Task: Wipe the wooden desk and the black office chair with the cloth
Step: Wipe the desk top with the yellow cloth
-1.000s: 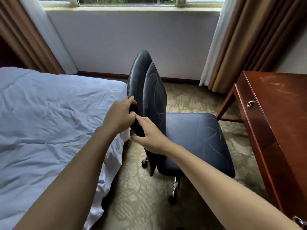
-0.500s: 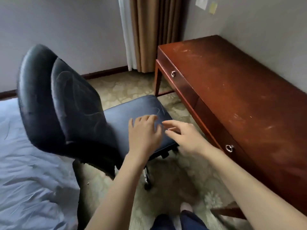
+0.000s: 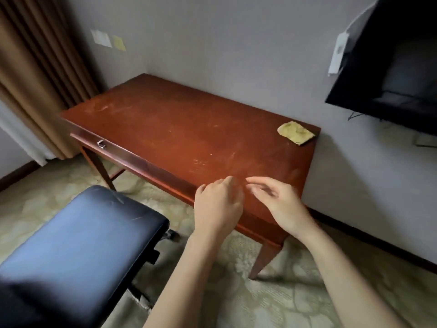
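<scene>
Hands now off the black padded office chair. The left hand and right hand hover empty, fingers loose, over the reddish wooden desk. A yellow-green folded cloth lies at the far corner.

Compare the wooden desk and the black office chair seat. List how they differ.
The reddish-brown wooden desk is hard and flat; the black padded office chair seat is cushioned. The desk stands against the grey wall; the chair sits out on the patterned carpet. The crumpled yellow-green cloth lies on the desk's far right corner, not on the chair. Both show pale scuffs.
</scene>
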`<act>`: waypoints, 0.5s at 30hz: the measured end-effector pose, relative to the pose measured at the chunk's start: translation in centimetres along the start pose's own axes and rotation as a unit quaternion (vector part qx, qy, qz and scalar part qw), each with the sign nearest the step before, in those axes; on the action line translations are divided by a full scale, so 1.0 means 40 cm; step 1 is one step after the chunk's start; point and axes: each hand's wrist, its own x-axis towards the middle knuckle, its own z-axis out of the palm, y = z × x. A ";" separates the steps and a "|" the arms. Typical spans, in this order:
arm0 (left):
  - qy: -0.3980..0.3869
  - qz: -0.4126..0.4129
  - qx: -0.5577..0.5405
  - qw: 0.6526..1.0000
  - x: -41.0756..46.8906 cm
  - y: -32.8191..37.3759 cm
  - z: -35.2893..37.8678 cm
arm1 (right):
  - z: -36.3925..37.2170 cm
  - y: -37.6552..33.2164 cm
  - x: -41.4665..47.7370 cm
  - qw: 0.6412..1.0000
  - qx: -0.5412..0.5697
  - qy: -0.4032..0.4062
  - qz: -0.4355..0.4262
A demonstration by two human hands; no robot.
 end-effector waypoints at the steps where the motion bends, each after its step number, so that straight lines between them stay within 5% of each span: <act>1: -0.013 0.006 -0.028 1.000 0.002 0.040 0.023 | -0.046 0.021 -0.019 1.000 0.005 0.019 0.001; 15: -0.082 -0.016 -0.081 0.993 -0.021 0.472 0.383 | -0.617 0.319 -0.211 0.991 0.032 0.128 0.034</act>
